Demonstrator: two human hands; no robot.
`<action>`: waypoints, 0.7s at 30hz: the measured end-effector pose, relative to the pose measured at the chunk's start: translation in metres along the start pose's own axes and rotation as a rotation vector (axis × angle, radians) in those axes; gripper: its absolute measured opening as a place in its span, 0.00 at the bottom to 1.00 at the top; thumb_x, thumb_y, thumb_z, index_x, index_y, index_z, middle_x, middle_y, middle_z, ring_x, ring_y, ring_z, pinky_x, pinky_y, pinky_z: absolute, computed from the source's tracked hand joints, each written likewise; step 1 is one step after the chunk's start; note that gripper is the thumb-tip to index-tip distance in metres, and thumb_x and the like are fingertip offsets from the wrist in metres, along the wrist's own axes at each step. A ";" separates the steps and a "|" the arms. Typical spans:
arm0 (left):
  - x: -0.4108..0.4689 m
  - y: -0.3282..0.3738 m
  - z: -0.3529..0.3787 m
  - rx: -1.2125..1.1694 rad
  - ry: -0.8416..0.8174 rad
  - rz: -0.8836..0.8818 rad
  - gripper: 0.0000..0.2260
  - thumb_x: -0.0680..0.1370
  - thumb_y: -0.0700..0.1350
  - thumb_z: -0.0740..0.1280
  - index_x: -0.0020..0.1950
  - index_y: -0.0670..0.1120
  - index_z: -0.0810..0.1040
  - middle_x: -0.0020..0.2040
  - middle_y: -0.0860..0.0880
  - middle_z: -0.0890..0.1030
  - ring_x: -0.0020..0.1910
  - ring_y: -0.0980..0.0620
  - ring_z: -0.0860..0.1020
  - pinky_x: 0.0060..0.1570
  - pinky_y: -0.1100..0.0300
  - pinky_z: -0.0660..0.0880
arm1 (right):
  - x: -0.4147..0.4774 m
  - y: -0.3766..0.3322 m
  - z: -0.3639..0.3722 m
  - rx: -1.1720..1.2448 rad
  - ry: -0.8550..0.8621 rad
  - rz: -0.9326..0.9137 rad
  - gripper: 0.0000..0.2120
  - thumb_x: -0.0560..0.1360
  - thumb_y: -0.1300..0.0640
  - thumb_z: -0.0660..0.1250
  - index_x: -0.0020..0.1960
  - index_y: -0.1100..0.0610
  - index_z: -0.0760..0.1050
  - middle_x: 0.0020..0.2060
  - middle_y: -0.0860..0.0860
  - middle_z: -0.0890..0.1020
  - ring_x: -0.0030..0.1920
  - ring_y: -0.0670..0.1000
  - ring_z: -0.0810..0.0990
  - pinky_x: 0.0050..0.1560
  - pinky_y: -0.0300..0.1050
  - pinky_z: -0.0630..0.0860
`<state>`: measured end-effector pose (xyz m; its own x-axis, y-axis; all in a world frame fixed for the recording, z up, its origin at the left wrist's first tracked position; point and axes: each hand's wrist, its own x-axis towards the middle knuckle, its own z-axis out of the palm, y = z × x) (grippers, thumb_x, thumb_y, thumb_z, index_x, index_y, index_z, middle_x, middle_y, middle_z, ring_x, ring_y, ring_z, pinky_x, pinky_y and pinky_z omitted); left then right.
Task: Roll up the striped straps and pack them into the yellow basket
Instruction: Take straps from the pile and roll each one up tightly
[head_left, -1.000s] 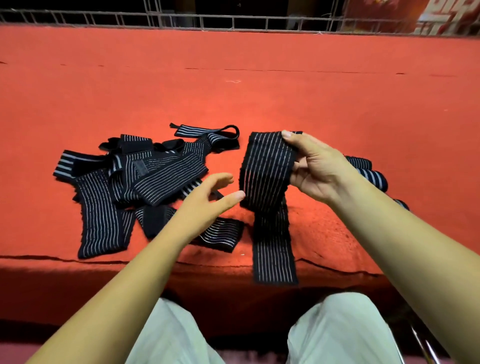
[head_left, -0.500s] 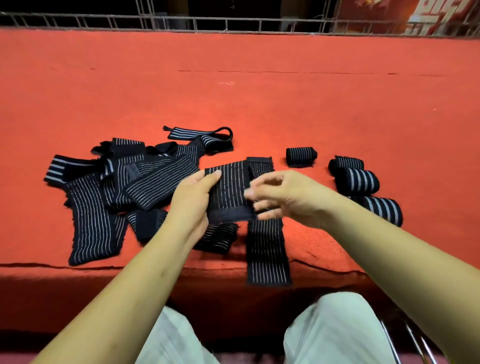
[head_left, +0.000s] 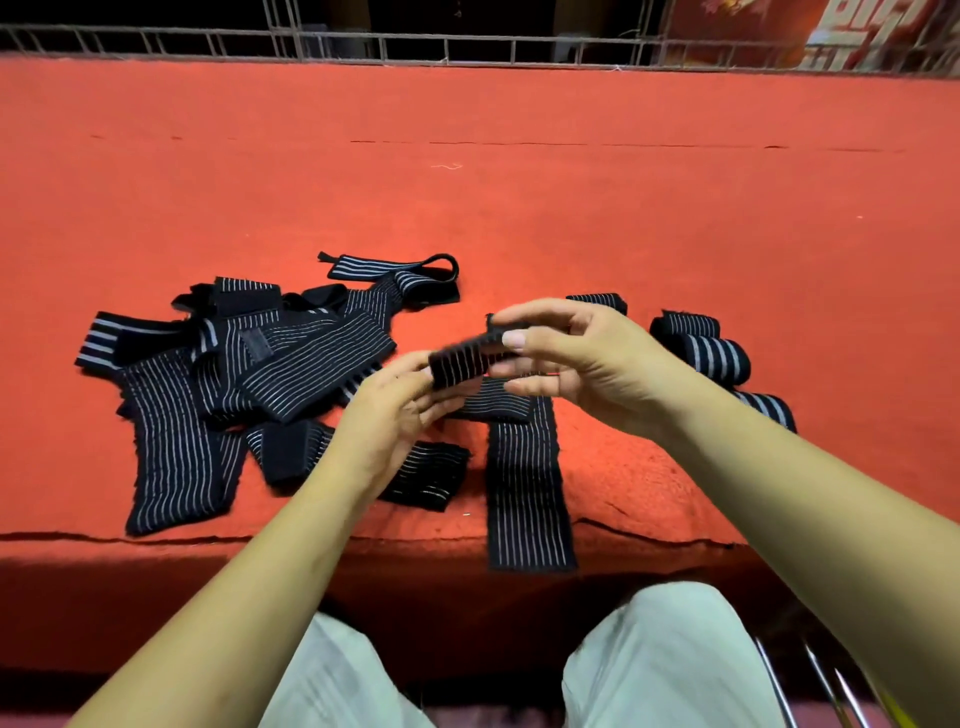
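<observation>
Black strap (head_left: 524, 483), rolled end pinched btw L hand (head_left: 395, 410) + R hand (head_left: 587, 364), tail over table (head_left: 519, 208) edge.

both hands (head_left: 410, 410) raised, fingers pinching

The left hand (head_left: 395, 410) and right hand (head_left: 587, 358) pinch the rolled end of a black white-striped elastic strap (head_left: 462, 361) above the red felt tabletop (head_left: 519, 197), between loose straps (head_left: 260, 374) and rolled straps (head_left: 711, 353).

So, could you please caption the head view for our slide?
Left hand and right hand hold a part-rolled striped strap over the red table.
</observation>
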<state>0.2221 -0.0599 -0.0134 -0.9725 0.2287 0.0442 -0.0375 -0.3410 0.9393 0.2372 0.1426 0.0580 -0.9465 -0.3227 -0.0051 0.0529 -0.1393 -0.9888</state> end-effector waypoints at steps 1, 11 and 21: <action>-0.001 -0.001 -0.001 -0.056 -0.057 -0.018 0.16 0.76 0.48 0.61 0.59 0.41 0.79 0.50 0.38 0.84 0.51 0.46 0.83 0.51 0.58 0.79 | 0.000 -0.004 -0.003 -0.049 -0.004 -0.016 0.14 0.69 0.64 0.74 0.54 0.59 0.80 0.46 0.57 0.83 0.43 0.54 0.83 0.45 0.45 0.83; 0.009 -0.008 -0.002 0.829 -0.079 0.208 0.05 0.74 0.48 0.75 0.40 0.57 0.84 0.39 0.48 0.73 0.35 0.60 0.68 0.41 0.59 0.64 | 0.014 -0.025 -0.013 -0.162 0.149 -0.139 0.06 0.73 0.64 0.74 0.44 0.54 0.81 0.36 0.53 0.82 0.33 0.51 0.79 0.35 0.43 0.77; -0.003 -0.008 0.023 0.037 -0.323 -0.135 0.11 0.74 0.37 0.68 0.53 0.46 0.71 0.39 0.44 0.77 0.32 0.54 0.72 0.34 0.63 0.74 | 0.031 -0.027 -0.056 0.205 0.547 -0.063 0.06 0.76 0.62 0.72 0.44 0.54 0.75 0.41 0.56 0.84 0.44 0.58 0.85 0.45 0.53 0.83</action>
<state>0.2306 -0.0367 -0.0130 -0.8362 0.5481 0.0190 -0.1463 -0.2563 0.9554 0.1885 0.1891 0.0759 -0.9737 0.2145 -0.0771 -0.0001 -0.3387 -0.9409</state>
